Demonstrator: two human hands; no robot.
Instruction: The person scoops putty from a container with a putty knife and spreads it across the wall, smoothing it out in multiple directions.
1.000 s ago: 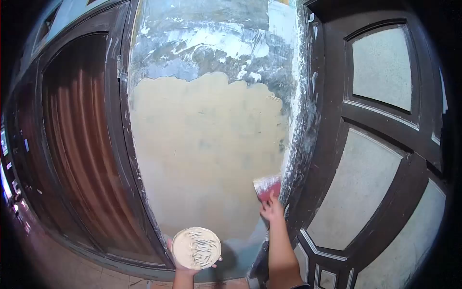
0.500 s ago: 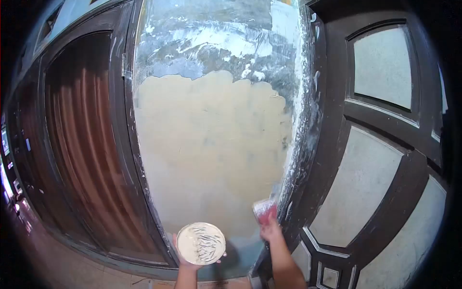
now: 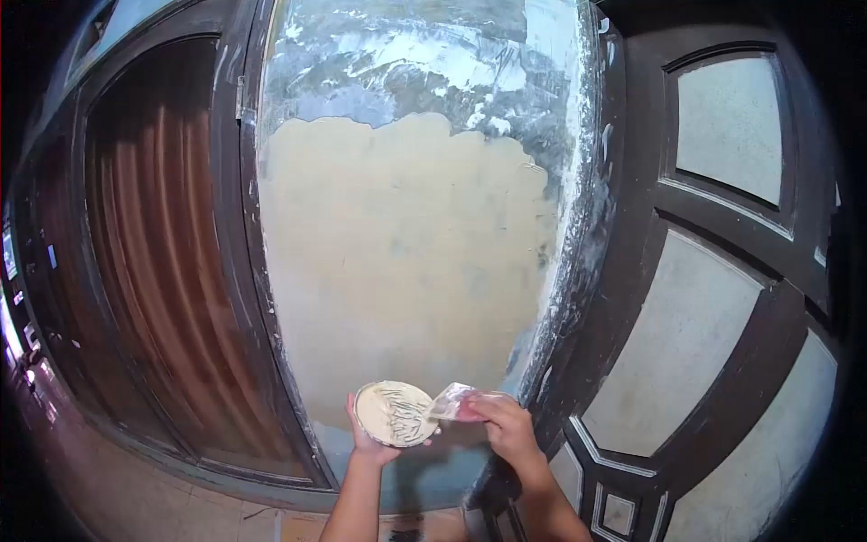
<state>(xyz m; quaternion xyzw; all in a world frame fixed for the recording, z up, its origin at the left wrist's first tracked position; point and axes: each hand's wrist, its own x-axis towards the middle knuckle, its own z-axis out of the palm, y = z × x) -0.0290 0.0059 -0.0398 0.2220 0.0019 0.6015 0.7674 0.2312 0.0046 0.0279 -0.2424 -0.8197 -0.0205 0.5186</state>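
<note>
My left hand [image 3: 371, 450] supports a shallow round dish [image 3: 363, 427] from below, fingers wrapped about its rim. Cream putty [image 3: 373, 408] lies in the dish, smooth on the left and ridged on the right. In my right hand [image 3: 511, 432] is a broad putty knife [image 3: 452, 401] with a reddish handle, smeared pale. Its blade edge meets the dish's right rim, at the putty. Behind both hands stands a wall panel [image 3: 406, 244], its middle coated in cream filler with a wavy upper edge.
Above the filler the wall is bare grey with white smears [image 3: 424, 72]. A dark door frame with a brown curtain [image 3: 163, 226] stands at left. To the right is a dark panelled door [image 3: 623, 298] with pale inset panels. Tiled floor [image 3: 172, 492] shows at lower left.
My right hand has brought the putty knife from the wall's lower right edge leftward to the dish. The dish has risen slightly and shifted right, now tilted toward the knife.
</note>
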